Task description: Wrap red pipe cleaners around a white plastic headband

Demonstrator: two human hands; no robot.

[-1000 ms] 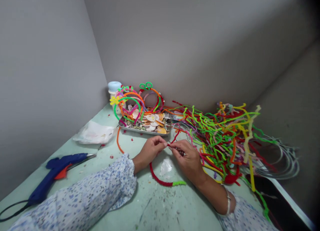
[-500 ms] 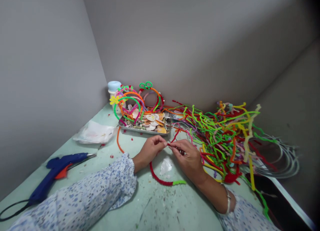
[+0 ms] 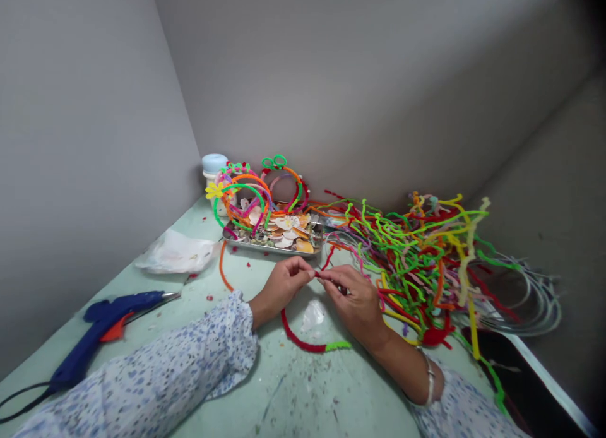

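My left hand [image 3: 285, 285] and my right hand [image 3: 356, 299] meet over the middle of the table, thumbs and fingertips pinched together. Between them is a short red pipe cleaner [image 3: 318, 274], mostly covered by the fingers. Below the hands lies a curved band of red pipe cleaner [image 3: 303, 344] with a light green end. An orange length [image 3: 223, 267] curves out from behind my left wrist; the wrist hides whether it joins the red band. A small clear plastic piece [image 3: 313, 314] rests on the table between my hands.
Behind my hands, a metal tray [image 3: 269, 252] of shells carries several pipe-cleaner hoops [image 3: 246, 179]. A tangled heap of pipe cleaners [image 3: 416, 255] and coiled clear tubing [image 3: 534, 312] fill the right. At left lie a blue glue gun [image 3: 89, 340] and a plastic bag [image 3: 176, 254]. A blue-lidded jar [image 3: 214, 163] stands behind.
The whole view has shifted very slightly. Both hands keep the same pinch on the red pipe cleaner, with fingertips drawn a little closer together.
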